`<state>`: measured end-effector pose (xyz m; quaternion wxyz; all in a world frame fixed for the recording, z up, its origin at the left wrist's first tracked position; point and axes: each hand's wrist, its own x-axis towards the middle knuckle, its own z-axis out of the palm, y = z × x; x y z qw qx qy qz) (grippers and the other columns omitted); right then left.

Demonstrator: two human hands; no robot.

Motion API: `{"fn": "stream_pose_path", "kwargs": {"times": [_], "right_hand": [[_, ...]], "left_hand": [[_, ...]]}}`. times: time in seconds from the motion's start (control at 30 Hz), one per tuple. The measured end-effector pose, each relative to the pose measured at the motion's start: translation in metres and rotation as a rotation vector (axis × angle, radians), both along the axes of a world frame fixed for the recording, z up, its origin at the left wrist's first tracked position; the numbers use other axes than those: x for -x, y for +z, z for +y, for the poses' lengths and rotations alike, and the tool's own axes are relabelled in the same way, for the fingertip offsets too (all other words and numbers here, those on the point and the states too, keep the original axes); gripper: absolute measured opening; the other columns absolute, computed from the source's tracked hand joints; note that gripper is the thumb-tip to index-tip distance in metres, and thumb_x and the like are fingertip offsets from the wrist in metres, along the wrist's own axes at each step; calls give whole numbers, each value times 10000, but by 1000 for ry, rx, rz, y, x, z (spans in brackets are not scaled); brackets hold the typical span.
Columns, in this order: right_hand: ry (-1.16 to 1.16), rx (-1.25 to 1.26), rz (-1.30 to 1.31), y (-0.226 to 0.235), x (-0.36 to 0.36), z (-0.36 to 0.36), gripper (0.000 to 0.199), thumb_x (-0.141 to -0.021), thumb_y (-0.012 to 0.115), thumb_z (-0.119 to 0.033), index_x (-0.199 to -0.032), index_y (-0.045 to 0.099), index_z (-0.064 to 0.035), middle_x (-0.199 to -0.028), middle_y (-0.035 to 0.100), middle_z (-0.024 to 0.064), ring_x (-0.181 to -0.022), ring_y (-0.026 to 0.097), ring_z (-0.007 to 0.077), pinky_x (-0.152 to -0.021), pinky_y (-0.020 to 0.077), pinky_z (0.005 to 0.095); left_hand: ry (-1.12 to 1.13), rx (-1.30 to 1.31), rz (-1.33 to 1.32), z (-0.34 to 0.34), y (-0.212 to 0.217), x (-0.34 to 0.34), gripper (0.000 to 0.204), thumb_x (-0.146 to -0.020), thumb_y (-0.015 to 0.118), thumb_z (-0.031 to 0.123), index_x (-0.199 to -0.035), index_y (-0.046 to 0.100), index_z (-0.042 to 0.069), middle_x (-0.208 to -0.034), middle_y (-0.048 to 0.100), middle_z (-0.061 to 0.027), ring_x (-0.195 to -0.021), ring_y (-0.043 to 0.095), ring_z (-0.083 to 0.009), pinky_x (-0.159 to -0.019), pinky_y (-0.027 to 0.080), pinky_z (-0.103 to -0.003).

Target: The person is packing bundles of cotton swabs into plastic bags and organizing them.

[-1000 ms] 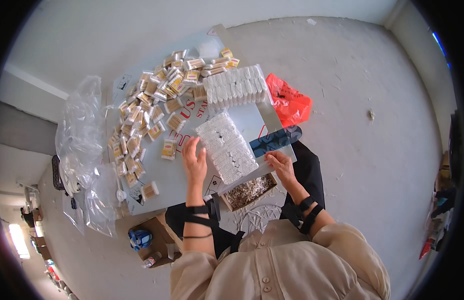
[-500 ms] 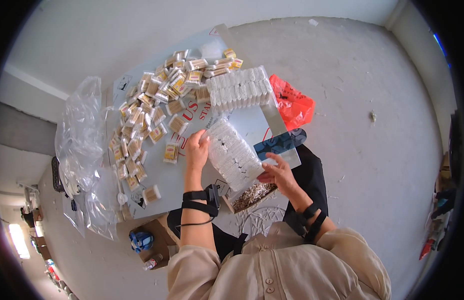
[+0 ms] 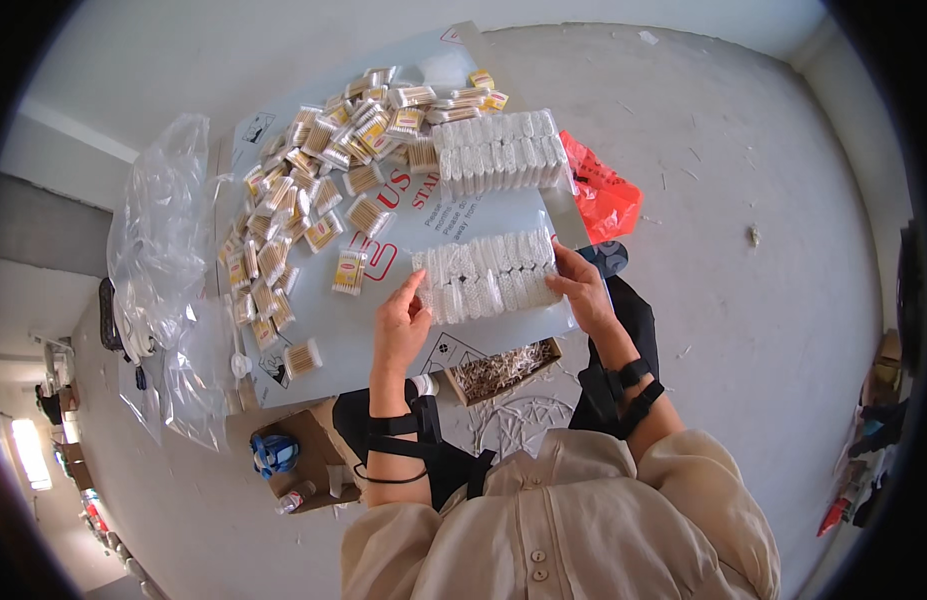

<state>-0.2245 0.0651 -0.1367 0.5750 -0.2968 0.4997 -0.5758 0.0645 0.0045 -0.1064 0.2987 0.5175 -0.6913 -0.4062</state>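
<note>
A clear-wrapped block of cotton swab packs (image 3: 486, 278), its white tips facing up in rows, lies level over the near part of the table. My left hand (image 3: 401, 325) presses its left end with thumb and fingers. On the opposite end, my right hand (image 3: 581, 287) is closed around the corner. Just beyond sits a second wrapped block (image 3: 498, 152) of the same sort. Loose small packs of cotton swabs (image 3: 323, 140), some with yellow labels, spread in a heap across the left and far side of the table.
The pale blue tabletop (image 3: 383, 345) carries red print. Large clear plastic bags (image 3: 168, 260) hang at its left. A red plastic bag (image 3: 603, 190) is at the right edge. Below stand a box of loose swabs (image 3: 503, 372) and an open carton (image 3: 318, 460) with a blue item and bottle.
The wrapped block has turned from a slanting position to lie crosswise, and now rests lower over the table. My right hand has moved up and taken its right end.
</note>
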Motion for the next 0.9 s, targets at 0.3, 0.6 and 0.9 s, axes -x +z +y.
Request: {"fn": "stream_pose_path", "kwargs": {"times": [0.3, 0.6, 0.9], "right_hand": [[-13, -29, -42, -4, -4, 1, 530, -867, 607, 11, -1378, 466, 24, -1258, 591, 77, -1157, 545, 162, -1021, 386, 288], [-17, -22, -39, -4, -4, 1, 515, -878, 615, 0, -1371, 470, 32, -1242, 601, 76, -1138, 556, 153, -1006, 401, 283], [-15, -2, -82, -7, -4, 1, 502, -886, 628, -44, -1362, 484, 24, -1257, 604, 86, -1148, 560, 167, -1029, 386, 293]], "left_hand": [[13, -63, -6, 1, 4, 3, 562, -747, 681, -18, -1291, 575, 74, -798, 609, -77, -641, 551, -149, -625, 487, -286], [-25, 170, -177, -2, 8, 9, 533, -745, 700, -6, -1258, 604, 103, -760, 557, -38, -590, 457, -104, -578, 436, -268], [-37, 193, -287, -1, 14, 18, 519, -752, 762, 145, -1247, 611, 184, -797, 582, -130, -666, 598, -294, -635, 491, -405]]}}
